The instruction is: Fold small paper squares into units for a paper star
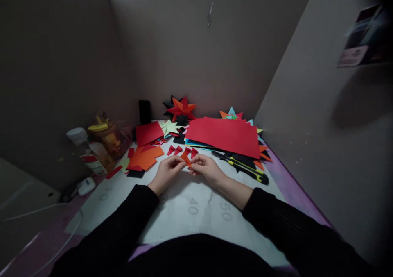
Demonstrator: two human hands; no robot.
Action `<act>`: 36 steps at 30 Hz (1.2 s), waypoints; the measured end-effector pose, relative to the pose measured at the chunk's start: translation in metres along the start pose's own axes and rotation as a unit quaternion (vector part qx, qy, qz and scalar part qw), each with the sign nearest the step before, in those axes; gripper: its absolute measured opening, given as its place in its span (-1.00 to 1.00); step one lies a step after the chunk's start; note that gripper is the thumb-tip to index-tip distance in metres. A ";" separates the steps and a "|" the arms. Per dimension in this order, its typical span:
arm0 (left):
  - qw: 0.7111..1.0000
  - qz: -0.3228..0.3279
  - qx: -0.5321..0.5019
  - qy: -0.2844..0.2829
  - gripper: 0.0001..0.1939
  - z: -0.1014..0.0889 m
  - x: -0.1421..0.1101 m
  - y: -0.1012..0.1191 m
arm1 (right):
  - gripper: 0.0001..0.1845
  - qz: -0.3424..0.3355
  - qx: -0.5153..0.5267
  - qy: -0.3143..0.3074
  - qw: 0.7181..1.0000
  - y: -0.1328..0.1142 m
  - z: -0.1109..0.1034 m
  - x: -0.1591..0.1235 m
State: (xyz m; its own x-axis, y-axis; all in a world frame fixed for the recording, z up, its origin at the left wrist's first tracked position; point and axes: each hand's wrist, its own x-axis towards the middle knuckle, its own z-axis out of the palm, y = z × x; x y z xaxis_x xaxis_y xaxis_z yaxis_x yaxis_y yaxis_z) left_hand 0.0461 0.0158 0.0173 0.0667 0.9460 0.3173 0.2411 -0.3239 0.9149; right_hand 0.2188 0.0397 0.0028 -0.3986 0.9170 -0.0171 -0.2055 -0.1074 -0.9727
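Both hands meet over the white numbered sheet, pinching one small piece of folded orange paper between them. My left hand grips its left side with thumb and forefinger. On the other side, my right hand is closed on its lower right edge, the fingertips partly hiding it. Just beyond the hands lie several small folded red paper pieces in a row. Loose orange paper squares are to the left of my left hand. A black and yellow utility knife rests right of my right hand.
A stack topped with red paper sheets lies behind the hands. Folded paper stars stand at the back wall. At left are a clear bottle with a white cap, a yellow-lidded cup and a white earphone case. Grey partitions enclose the desk.
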 end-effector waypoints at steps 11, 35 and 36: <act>0.998 -0.012 -0.031 -0.060 -0.90 -0.003 0.001 -0.005 | -0.65 -0.045 -0.030 -0.007 0.999 0.000 0.001 -0.002; 0.962 -0.043 0.032 -0.269 -0.82 -0.041 0.010 -0.007 | -0.75 -0.142 -0.205 -0.007 0.968 0.010 -0.010 -0.002; 0.953 -0.019 0.044 -0.300 -0.84 -0.045 0.011 -0.010 | -0.75 -0.173 -0.258 -0.016 0.950 0.010 -0.011 -0.003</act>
State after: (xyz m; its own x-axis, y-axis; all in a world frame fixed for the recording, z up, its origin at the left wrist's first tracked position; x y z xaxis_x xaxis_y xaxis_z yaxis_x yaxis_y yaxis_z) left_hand 0.0011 0.0286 0.0229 0.5911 0.8043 0.0601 0.3336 -0.3117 0.8897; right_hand 0.2281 0.0405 -0.0090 -0.4163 0.8500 0.3229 0.1338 0.4086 -0.9029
